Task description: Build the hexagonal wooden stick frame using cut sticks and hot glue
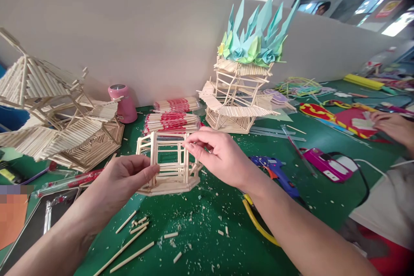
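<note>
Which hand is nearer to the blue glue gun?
Right. The right hand is just left of the blue glue gun; the left hand is farther left, at the stick frame.

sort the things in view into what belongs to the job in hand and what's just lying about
Likely belongs to the job:
small stick frame, in the left hand, right hand pinching at its top corner
loose sticks
bagged sticks
blue glue gun

Probably just lying about:
pink canister
coloured strips
</note>
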Demonstrator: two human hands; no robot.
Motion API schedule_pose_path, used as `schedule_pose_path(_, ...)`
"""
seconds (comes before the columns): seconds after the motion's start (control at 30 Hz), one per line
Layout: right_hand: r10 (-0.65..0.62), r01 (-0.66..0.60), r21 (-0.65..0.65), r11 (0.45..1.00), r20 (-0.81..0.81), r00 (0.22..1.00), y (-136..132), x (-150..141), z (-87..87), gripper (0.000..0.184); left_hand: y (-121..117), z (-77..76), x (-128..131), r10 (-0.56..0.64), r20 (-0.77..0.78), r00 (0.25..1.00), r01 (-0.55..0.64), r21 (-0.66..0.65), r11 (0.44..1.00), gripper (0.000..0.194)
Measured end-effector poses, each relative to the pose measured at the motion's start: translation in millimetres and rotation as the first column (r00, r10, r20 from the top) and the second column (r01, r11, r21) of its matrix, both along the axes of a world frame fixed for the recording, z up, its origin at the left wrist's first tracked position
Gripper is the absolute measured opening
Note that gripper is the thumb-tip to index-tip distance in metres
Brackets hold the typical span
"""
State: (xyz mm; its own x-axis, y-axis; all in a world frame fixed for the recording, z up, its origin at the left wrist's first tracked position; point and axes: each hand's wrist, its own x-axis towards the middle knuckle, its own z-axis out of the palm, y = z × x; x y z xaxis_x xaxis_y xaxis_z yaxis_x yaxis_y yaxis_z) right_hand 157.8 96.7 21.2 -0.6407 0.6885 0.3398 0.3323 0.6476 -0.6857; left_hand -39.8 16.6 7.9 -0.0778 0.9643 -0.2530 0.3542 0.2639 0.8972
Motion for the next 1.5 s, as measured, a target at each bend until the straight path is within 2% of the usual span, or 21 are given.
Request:
schedule_pose_path(0.1, -0.075, 0.066, -0.127, 0.99, -0.067, 0.995, -2.5, 7.8, -9.0, 0.014, -1.1, -1.1, -0.9, 0.005, 0.006, 1.0, -0.005, 0.003, 1.0, 0.02)
schedule_pose_path(0.27, -0.124, 0.111, -0.27, 0.956, -0.031, 0.992, -14.1, 12.5, -20.3, 0.02, -2.6, 1.2, 1.3, -0.005, 0.011, 1.0, 0.005, -0.013, 1.0, 0.028)
schedule_pose_path(0.37, -0.09, 0.089, -0.353, 0.932, 0.014, 0.996, -17.8, 9.8, -23.0, 0.024, -3.7, 2.1, 2.8, -0.012, 0.017, 1.0, 0.012, -0.016, 1.0, 0.028)
schedule_pose_path(0.53, -0.002, 0.005, -0.545, 0.839, 0.006, 1.0, -16.9, 3.6, -26.1, 0.025, -4.2, 1.0, 2.5, -0.008, -0.013, 1.0, 0.007, -0.046, 0.999, 0.029)
schedule_pose_path(0.8, -0.008, -0.035, -0.615, 0.788, -0.066, 0.998, -14.6, 0.0, -29.8, 0.022, -3.7, 1.9, 5.4, 0.017, 0.069, 0.997, -0.014, -0.051, 0.999, 0.029)
schedule_pose_path(0.9, -0.011, -0.019, -0.604, 0.797, -0.047, 0.999, -15.7, 0.6, -29.2, 0.023, -3.3, 1.7, 6.4, 0.017, 0.102, 0.995, -0.012, -0.044, 0.999, 0.031)
schedule_pose_path(1.0, -0.014, -0.002, -0.585, 0.811, -0.022, 1.0, -17.2, 1.1, -28.0, 0.025, -3.7, 0.5, 5.2, 0.011, 0.067, 0.998, -0.01, -0.024, 1.0, 0.036)
schedule_pose_path(1.2, -0.032, 0.038, -0.49, 0.871, 0.02, 0.999, -19.0, 1.9, -25.4, 0.023, -4.8, -2.5, 1.9, -0.007, 0.02, 1.0, 0.007, -0.004, 1.0, 0.039)
schedule_pose_path(1.27, -0.082, 0.078, -0.412, 0.908, 0.007, 0.997, -20.1, 3.2, -24.3, 0.025, -4.9, -1.7, 2.6, -0.003, 0.016, 1.0, 0.003, 0.002, 1.0, 0.039)
schedule_pose_path(1.37, -0.211, 0.2, -0.147, 0.969, -0.066, 0.975, -22.6, 3.9, -21.2, 0.021, -5.2, 0.0, 4.4, -0.002, 0.006, 1.0, 0.002, 0.0, 1.0, 0.041)
schedule_pose_path(1.43, -0.17, 0.18, 0.092, 0.979, -0.101, 0.98, -24.4, 1.5, -18.4, 0.015, -5.3, 0.4, 5.3, 0.003, -0.001, 1.0, -0.003, 0.003, 1.0, 0.041)
schedule_pose_path(1.5, -0.068, 0.078, 0.303, 0.95, -0.043, 0.997, -25.9, -3.5, -15.6, 0.014, -5.4, -0.2, 5.6, 0.01, -0.003, 1.0, -0.01, 0.006, 1.0, 0.04)
